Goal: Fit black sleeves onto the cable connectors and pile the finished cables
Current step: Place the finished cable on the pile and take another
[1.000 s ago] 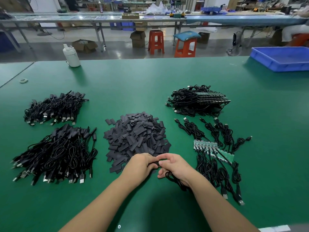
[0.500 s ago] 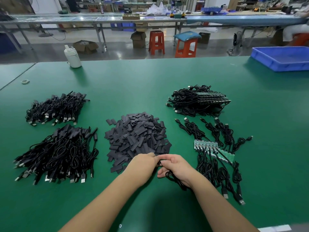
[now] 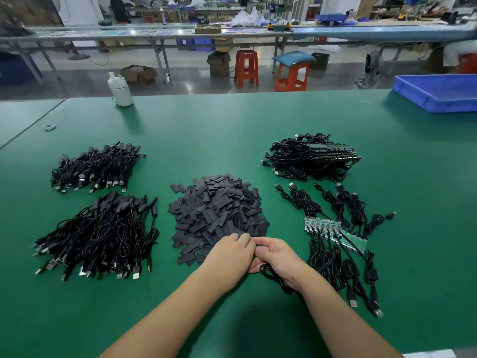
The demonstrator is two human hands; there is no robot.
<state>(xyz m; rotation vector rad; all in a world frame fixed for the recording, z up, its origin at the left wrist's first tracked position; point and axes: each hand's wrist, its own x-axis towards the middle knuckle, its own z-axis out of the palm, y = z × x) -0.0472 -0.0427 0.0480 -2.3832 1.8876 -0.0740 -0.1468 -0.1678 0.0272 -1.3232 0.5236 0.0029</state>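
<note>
A heap of flat black sleeves (image 3: 218,213) lies mid-table. My left hand (image 3: 229,257) and right hand (image 3: 277,257) meet at its near edge, fingers curled around something small and dark between them; what it is stays mostly hidden. A black cable (image 3: 275,277) loops out from under my right hand, which grips it. Two piles of sleeved cables lie at left, one near (image 3: 98,236) and one far (image 3: 95,165). Cables joined to green circuit boards (image 3: 335,231) spread at right, with a stacked bundle (image 3: 312,157) behind them.
A white bottle (image 3: 120,90) stands at the far left of the green table (image 3: 232,130). A blue tray (image 3: 438,93) sits at the far right corner. A small ring (image 3: 49,127) lies at the left edge. Stools and benches stand beyond the table.
Both hands have stayed together at the near edge of the sleeve heap, shifting only slightly. The cable loop under my right hand remains in place.
</note>
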